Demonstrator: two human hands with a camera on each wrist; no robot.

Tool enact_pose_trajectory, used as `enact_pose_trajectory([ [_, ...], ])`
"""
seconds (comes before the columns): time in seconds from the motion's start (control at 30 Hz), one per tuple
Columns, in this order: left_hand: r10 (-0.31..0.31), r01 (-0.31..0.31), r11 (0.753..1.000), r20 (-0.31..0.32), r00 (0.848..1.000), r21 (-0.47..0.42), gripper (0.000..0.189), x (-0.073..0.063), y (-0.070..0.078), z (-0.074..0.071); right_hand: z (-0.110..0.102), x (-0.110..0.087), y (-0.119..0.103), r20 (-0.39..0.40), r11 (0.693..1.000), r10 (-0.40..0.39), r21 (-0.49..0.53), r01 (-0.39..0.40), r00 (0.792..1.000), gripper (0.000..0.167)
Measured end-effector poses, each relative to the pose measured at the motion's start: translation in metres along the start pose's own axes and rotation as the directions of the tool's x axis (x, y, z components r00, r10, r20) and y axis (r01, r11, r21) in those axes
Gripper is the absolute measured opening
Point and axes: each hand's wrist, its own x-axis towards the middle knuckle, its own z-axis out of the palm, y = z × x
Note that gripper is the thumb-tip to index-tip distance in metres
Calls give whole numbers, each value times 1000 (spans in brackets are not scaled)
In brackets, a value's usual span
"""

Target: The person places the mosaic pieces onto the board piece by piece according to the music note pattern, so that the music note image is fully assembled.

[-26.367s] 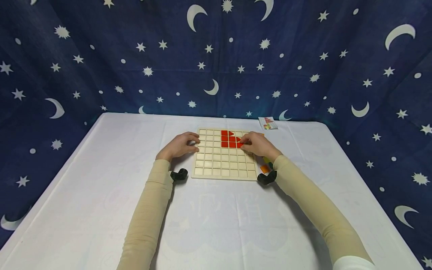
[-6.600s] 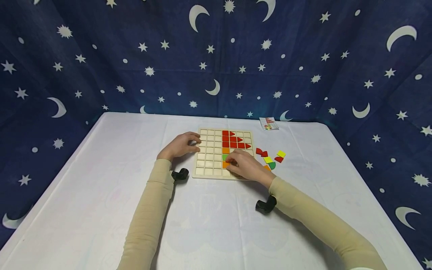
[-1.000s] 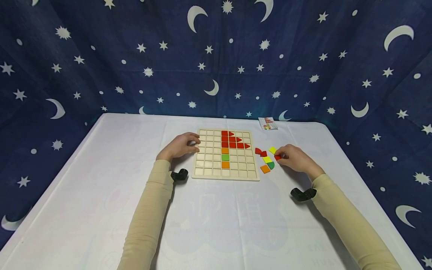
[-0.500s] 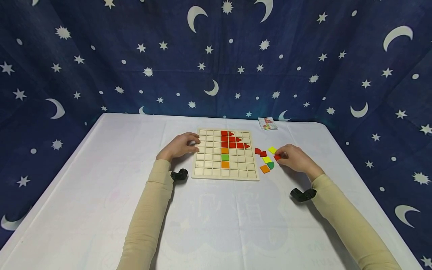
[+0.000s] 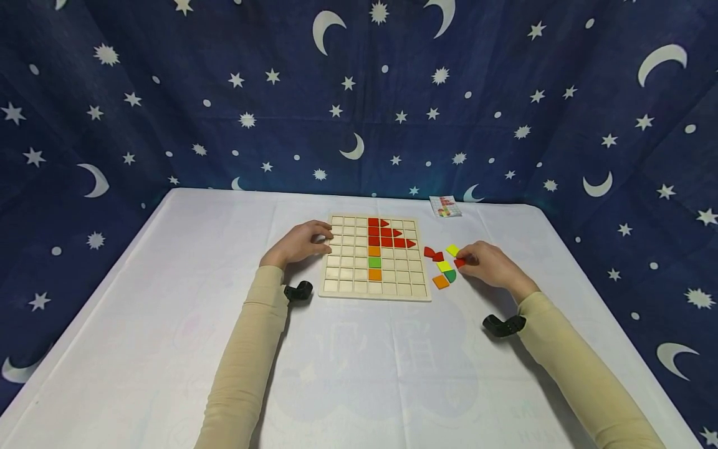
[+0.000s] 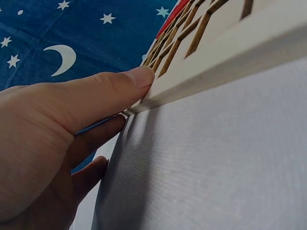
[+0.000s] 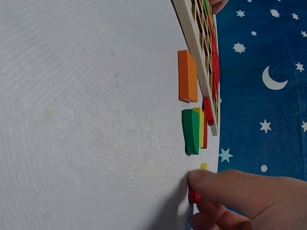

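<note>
My left hand [image 5: 301,242] rests at the left edge of a wooden grid board [image 5: 348,291]. Its thumb [image 6: 139,76] touches the board's side; the other fingers stay apart from the thumb. Red square and pointed tiles [image 5: 380,232] fill cells at the board's upper right, above an orange, a green [image 5: 374,262] and another orange tile. To the right of the board, my right hand [image 5: 487,262] pinches a red tile [image 7: 193,194] between thumb and fingers, low over the cloth. Its fingers hide part of that tile.
Loose tiles lie between board and right hand: red ones [image 5: 429,252], yellow ones [image 5: 452,250], a rounded green one [image 5: 450,275] and an orange one [image 5: 440,282]. A small printed card [image 5: 445,206] with a coloured pattern lies near the white table's [image 5: 359,374] back edge.
Since the oldest frame, red points, two orange tiles and a green tile have come onto the board. From the board, the right hand has moved right to a red tile. The left hand stays put.
</note>
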Motion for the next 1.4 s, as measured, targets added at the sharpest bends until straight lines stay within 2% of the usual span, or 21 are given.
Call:
enact_pose_trajectory([
  [0.3, 5, -5, 1000, 0, 1000, -4, 37, 0, 1, 0, 0, -1, 1, -9, 1000, -14, -1, 14, 1000, 28],
  [0.47, 10, -10, 1000, 6, 1000, -4, 38, 0, 1, 0, -2, -2, -8, -51, 999, -27, 15, 28, 998, 28],
  [0.67, 16, -16, 1000, 2, 1000, 6, 38, 0, 1, -1, 4, -2, -45, -94, 989, -147, 6, 148, 985, 28],
  [0.93, 4, -4, 1000, 3, 1000, 9, 38, 1, 0, -1, 35, 3, -105, -25, 943, -331, -54, 330, 943, 21],
  [1.07, 7, -7, 1000, 2, 1000, 6, 39, 2, 0, 0, 50, 7, -124, 19, 926, -368, -80, 368, 930, 21],
  [1.17, 8, -8, 1000, 6, 1000, 4, 40, 2, 0, 0, 58, 8, -132, 30, 924, -371, -85, 372, 928, 22],
  [1.4, 1, -1, 1000, 2, 1000, 12, 39, 2, 0, 0, 64, 12, -142, 43, 921, -378, -89, 380, 925, 24],
])
